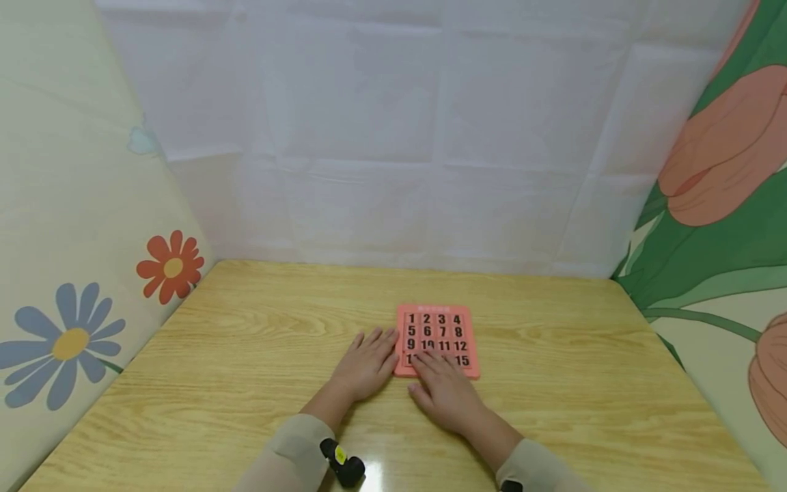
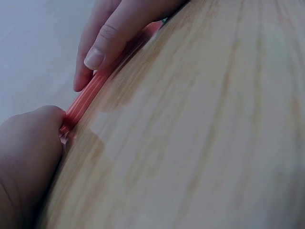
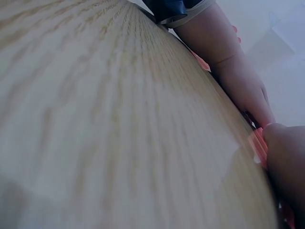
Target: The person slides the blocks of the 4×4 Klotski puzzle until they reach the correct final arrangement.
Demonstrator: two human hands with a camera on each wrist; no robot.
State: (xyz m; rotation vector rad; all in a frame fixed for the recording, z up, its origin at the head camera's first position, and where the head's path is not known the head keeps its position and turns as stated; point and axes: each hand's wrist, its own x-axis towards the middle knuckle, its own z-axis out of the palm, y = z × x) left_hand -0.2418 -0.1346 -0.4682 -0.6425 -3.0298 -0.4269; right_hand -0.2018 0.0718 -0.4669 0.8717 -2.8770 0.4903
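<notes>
A pink number sliding puzzle [image 1: 435, 333] lies flat on the wooden table, its dark numerals running in rows from 1 at the top left. Along its left edge rests my left hand [image 1: 367, 365], palm down, fingers extended and fingertips against the frame. My right hand [image 1: 447, 391] reaches over the near edge, and its straight fingers touch the bottom row, covering the tiles between the first one and 15. In the left wrist view the puzzle's pink side [image 2: 88, 98] shows between both hands. The right wrist view shows a pink corner [image 3: 259, 145] beside the right hand [image 3: 291, 162].
The wooden table [image 1: 246, 342] stretches out on both sides of the puzzle. A white cloth [image 1: 393, 137] hangs behind it, with flower-printed cloths at left and right. A black wrist camera [image 1: 344, 465] sits on the left sleeve.
</notes>
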